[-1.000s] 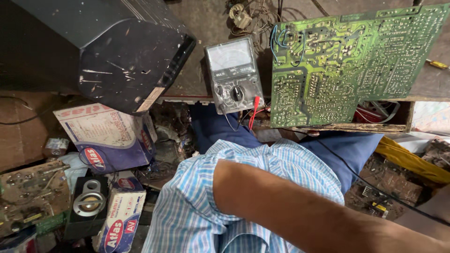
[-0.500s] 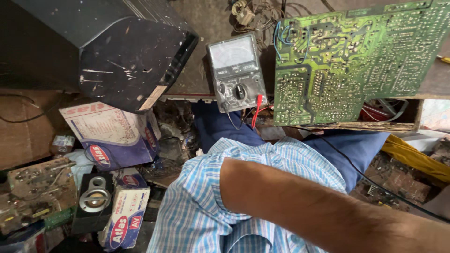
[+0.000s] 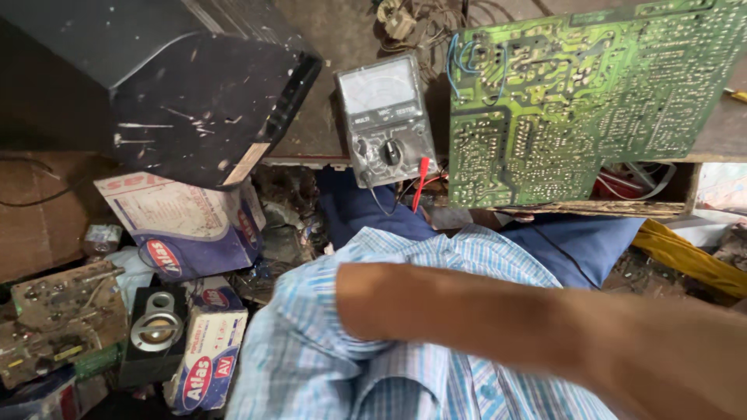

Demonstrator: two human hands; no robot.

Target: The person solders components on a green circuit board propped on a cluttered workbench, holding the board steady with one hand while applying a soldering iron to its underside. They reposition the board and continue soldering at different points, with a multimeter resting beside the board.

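On tabletop (image 3: 327, 124): grey meter (image 3: 387, 118) just beside green circuit board (image 3: 576, 101) | below: bare forearm (image 3: 498, 323) across blue checked shirt (image 3: 350, 365) | hands out of view, grip unknowable

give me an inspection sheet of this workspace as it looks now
surface: worn brown bench top, dusty
job's things: green circuit board solder side up; grey analogue meter beside it
clutter: black casing, printed cartons, small speaker, old boards
hands: neither hand in view; a bare forearm crosses a blue checked shirt
cables: red and black meter leads; blue wires on the board
surroundings: yellow cloth, scrap parts below the bench
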